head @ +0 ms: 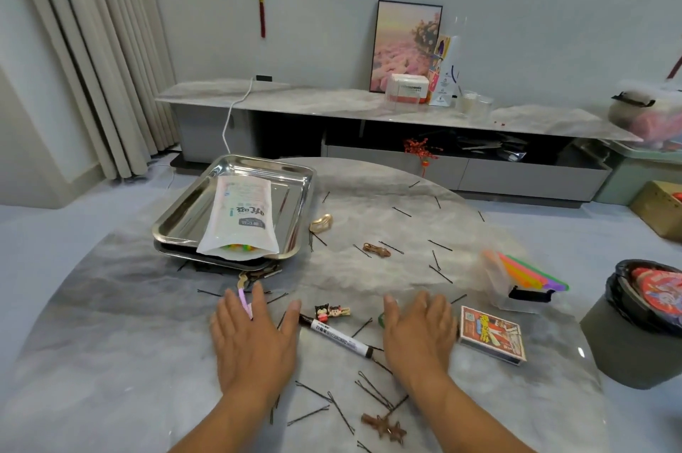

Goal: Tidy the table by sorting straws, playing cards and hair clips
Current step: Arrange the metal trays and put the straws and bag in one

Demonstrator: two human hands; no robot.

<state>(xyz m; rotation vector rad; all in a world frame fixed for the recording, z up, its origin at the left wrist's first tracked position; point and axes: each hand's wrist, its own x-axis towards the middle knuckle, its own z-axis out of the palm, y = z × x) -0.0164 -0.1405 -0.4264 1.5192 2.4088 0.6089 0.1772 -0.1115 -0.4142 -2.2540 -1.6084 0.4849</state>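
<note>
Hair clips and thin black bobby pins lie scattered all across our round marble table, and we have both palms down among them. Our left hand lies flat with fingers spread, resting over a pink clip that pokes out between them. Our right hand lies flat too, fingers straight, gripping nothing, a green ring peeking out at its thumb side. Between the hands we see a cartoon-figure clip and a marker pen. Just right of our right hand sits the box of playing cards. Beyond it, a clear box holds the bright straws. Far left, stacked steel trays carry a white pouch. Near our wrists lies a brown star clip.
</note>
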